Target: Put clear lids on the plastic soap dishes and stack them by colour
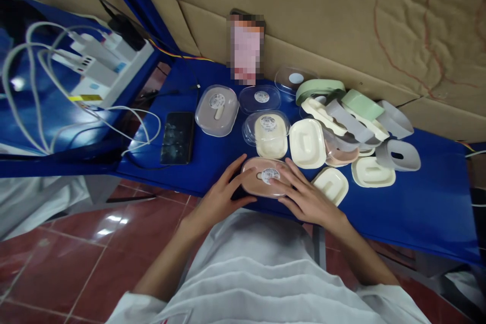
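A pinkish-brown plastic box (250,185) with rounded corners lies near the table's front edge, in front of my body. It seems to have a clear lid, and a round printed sticker (270,176) is on its top. My left hand (230,187) holds the box at its left end, thumb at the front and fingers behind. From the right, my right hand (304,193) grips the other end, with fingers over the top beside the sticker. Just behind stands a cream box (271,147) with a clear lid (248,129) over it. A cream tray (307,144) and another cream tray (331,186) lie close to my right hand.
Green rings (362,105), grey parts (398,154) and cream trays are heaped on the blue table (429,202) at right. A lidded grey box (216,116), clear lids (260,98) and a black phone (176,137) lie left. Cables run from a power strip (125,71).
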A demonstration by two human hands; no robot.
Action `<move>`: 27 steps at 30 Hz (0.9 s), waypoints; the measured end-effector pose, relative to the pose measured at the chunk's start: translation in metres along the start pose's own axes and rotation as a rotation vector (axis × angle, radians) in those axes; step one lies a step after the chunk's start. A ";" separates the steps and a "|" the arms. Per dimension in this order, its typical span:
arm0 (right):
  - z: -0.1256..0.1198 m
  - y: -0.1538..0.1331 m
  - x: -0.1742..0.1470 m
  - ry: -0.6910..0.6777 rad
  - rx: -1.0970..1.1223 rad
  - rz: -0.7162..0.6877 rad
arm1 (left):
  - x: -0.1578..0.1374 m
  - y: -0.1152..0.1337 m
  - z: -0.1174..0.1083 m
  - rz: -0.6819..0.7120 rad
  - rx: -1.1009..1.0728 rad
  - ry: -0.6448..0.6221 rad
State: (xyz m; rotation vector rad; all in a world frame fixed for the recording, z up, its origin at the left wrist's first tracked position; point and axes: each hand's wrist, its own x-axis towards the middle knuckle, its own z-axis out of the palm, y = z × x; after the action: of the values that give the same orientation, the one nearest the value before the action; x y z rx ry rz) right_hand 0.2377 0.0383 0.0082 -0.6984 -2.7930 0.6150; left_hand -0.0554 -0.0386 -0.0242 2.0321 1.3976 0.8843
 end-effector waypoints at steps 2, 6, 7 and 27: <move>0.000 0.002 -0.002 0.003 -0.029 0.001 | 0.003 0.001 0.001 0.006 -0.003 0.009; 0.004 0.001 -0.003 0.008 -0.119 -0.012 | 0.004 -0.002 0.002 0.017 0.013 0.022; 0.006 0.000 -0.003 0.011 -0.140 -0.019 | 0.002 -0.003 0.002 0.021 0.019 0.025; -0.041 0.016 0.051 0.087 -0.253 0.007 | -0.045 -0.005 -0.021 -0.230 0.167 0.263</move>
State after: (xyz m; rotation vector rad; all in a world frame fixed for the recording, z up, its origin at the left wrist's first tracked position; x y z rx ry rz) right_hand 0.2108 0.0899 0.0421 -0.7606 -2.8153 0.2271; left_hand -0.0858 -0.0780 -0.0238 1.8716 1.8622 0.9870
